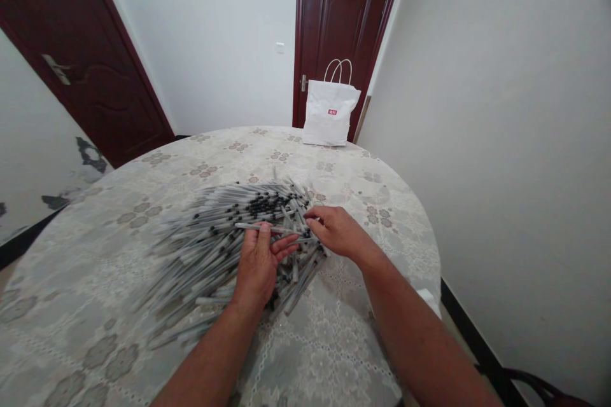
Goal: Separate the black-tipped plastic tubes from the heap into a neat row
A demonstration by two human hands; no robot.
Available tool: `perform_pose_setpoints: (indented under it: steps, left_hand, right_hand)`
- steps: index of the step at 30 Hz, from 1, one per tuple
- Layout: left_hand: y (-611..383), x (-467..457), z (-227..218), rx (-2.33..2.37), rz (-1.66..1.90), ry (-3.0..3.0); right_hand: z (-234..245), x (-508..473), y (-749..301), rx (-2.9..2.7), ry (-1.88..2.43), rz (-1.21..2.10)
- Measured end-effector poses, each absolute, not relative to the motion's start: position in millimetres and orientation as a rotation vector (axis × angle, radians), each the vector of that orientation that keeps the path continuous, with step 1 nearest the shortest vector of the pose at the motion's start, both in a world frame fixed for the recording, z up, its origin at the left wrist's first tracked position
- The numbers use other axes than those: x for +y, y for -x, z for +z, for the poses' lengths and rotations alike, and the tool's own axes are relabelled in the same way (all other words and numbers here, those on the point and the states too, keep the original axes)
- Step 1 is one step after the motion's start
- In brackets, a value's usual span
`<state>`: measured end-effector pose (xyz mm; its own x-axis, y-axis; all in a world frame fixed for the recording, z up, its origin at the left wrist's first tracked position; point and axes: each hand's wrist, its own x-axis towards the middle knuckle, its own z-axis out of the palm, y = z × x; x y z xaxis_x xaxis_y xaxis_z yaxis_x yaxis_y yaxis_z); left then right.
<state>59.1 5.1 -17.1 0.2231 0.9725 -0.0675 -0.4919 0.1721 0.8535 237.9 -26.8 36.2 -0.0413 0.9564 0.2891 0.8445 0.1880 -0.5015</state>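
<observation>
A large heap of thin grey pens with black tips (214,241) lies in the middle of the round table (95,305). My left hand (260,264) rests over the heap's right side, thumb and fingers pinched on one pen (267,227) that lies across them. My right hand (334,229) is just to the right, its fingers curled down into the pens at the heap's edge. Whether they grip a pen is hidden. The two hands almost touch.
A lace-patterned cloth covers the table. A white paper bag (330,111) with handles stands at the far edge. Dark wooden doors (344,25) are behind it and at the left; a white wall runs close along the right.
</observation>
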Motion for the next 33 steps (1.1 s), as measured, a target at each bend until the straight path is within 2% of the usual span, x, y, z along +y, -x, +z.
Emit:
perform_pose_setpoints:
  steps: [6, 16, 27, 33]
  left_hand:
    - [-59.0, 1.9, -17.3, 0.722, 1.185, -0.846]
    - [-60.0, -0.5, -17.9, 0.795, 1.208, -0.897]
    - [-52.0, 12.7, -12.8, 0.857, 1.371, -0.849]
    - [-52.8, 12.7, -12.7, 0.86, 1.357, -0.854]
  right_hand:
    - [28.3, -40.5, -214.8, -1.871, 1.544, 0.434]
    - [18.1, -42.9, -233.1, -1.838, 1.58, 0.482]
    - [24.1, -39.2, -273.3, -2.054, 2.035, 0.189]
    - [29.1, -51.0, -298.8, -1.924, 2.343, 0.113]
